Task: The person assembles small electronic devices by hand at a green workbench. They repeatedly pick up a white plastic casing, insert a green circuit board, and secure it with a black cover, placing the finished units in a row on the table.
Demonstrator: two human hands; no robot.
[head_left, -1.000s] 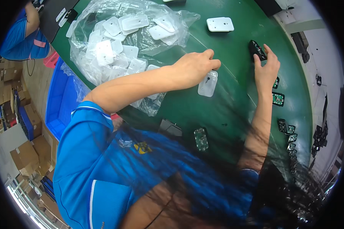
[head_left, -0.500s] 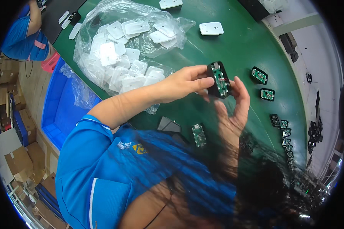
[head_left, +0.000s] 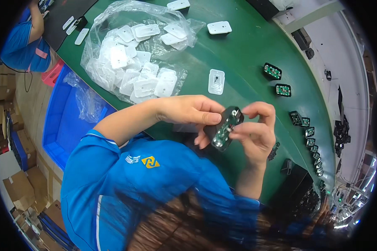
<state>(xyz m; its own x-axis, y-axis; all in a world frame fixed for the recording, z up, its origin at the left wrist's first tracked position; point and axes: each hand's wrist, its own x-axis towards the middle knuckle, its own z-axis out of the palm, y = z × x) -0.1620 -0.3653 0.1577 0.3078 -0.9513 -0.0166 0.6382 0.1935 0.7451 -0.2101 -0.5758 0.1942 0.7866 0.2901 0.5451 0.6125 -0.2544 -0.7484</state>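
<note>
The left hand (head_left: pixel 192 112) has part of its fingers hidden behind the black case (head_left: pixel 212 131). At the grip, the right hand (head_left: pixel 255 131) covers some of the blurred circuit board (head_left: pixel 223 136). Below, hair (head_left: pixel 167 221) is blurred. Far left, a co-worker (head_left: pixel 25 50) is cut by the dark rim.

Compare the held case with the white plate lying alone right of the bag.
The case is black with a green board inside; the plate is white. The left hand holds the case; the plate lies on the table. The case is deeper than the plate. Both have rounded corners.
</note>
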